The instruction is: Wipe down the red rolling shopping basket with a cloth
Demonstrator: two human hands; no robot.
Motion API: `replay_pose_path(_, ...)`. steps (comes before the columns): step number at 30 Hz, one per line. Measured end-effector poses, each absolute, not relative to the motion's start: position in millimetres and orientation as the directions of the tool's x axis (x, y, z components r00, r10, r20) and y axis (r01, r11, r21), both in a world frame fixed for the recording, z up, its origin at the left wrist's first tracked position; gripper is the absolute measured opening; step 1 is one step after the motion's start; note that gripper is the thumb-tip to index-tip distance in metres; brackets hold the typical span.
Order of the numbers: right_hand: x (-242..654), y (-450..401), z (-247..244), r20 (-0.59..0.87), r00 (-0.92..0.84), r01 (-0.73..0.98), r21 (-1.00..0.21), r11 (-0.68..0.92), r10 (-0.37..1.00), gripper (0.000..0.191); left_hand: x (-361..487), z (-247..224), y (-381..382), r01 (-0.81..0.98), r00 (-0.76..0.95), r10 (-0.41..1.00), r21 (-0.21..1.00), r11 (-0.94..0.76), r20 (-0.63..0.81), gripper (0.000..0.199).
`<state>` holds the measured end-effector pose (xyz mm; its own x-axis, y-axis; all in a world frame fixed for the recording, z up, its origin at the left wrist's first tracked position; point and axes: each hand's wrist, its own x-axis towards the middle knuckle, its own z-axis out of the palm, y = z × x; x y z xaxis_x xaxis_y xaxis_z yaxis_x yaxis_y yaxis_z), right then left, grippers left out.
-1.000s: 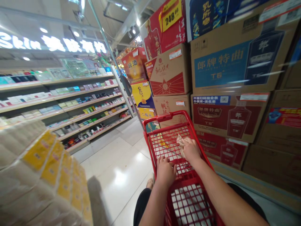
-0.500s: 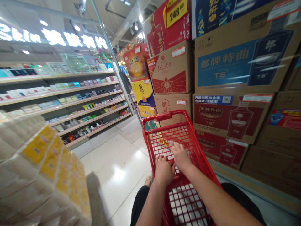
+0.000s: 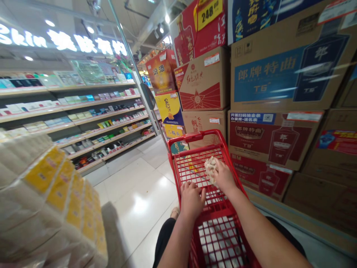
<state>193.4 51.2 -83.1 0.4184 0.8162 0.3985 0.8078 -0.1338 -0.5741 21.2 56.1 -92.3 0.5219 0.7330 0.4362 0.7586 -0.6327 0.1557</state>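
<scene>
A red shopping cart (image 3: 220,210) with a grid basket stands in front of me, at the lower centre. My right hand (image 3: 224,178) is closed on a crumpled whitish cloth (image 3: 211,169) over the right part of the upper grid. To its left, my left hand (image 3: 192,197) is over the left part of the grid, with its fingers bent and apart from the thumb. Nothing shows in it, though its palm is hidden.
Stacked liquor cartons (image 3: 276,134) rise close on the right. At the lower left is a pile of yellow and white packs (image 3: 55,178). Shelves of small goods (image 3: 97,111) stand beyond the tiled floor (image 3: 134,186). A thin metal pole (image 3: 139,78) rises behind the cart.
My right hand has moved a little to the right, and more of the whitish cloth shows in it. My left hand has shifted slightly left.
</scene>
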Motion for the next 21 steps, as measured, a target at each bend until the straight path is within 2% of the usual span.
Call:
replay_pose_path(4, 206, 47, -77, 0.329, 0.349, 0.800, -0.593, -0.096, 0.878, 0.047, 20, -90, 55, 0.758, 0.521, 0.737, 0.163, -0.632, 0.431, 0.037)
replay_pose_path(8, 218, 48, -77, 0.371, 0.479, 0.761, -0.628, -0.165, 0.795, 0.048, 18, -86, 55, 0.755, 0.533, 0.746, 0.174, -0.632, 0.398, 0.039)
replay_pose_path(10, 219, 51, -79, 0.375, 0.479, 0.792, -0.575, -0.206, 0.794, 0.045, 16, -83, 54, 0.753, 0.549, 0.754, 0.178, -0.634, 0.362, 0.039)
replay_pose_path(13, 211, 53, -81, 0.338, 0.400, 0.872, -0.425, -0.241, 0.852, 0.042, 13, -80, 51, 0.748, 0.570, 0.757, 0.180, -0.639, 0.320, 0.038)
replay_pose_path(17, 196, 52, -78, 0.278, 0.338, 0.925, -0.274, -0.263, 0.899, 0.050, 13, -75, 45, 0.767, 0.578, 0.768, 0.139, -0.627, 0.274, 0.035)
replay_pose_path(19, 194, 52, -77, 0.242, 0.307, 0.935, -0.260, -0.243, 0.921, 0.064, 14, -71, 44, 0.780, 0.586, 0.779, 0.104, -0.617, 0.225, 0.033)
replay_pose_path(21, 197, 54, -76, 0.243, 0.298, 0.922, -0.326, -0.211, 0.923, 0.062, 15, -66, 43, 0.784, 0.598, 0.780, 0.065, -0.617, 0.185, 0.034)
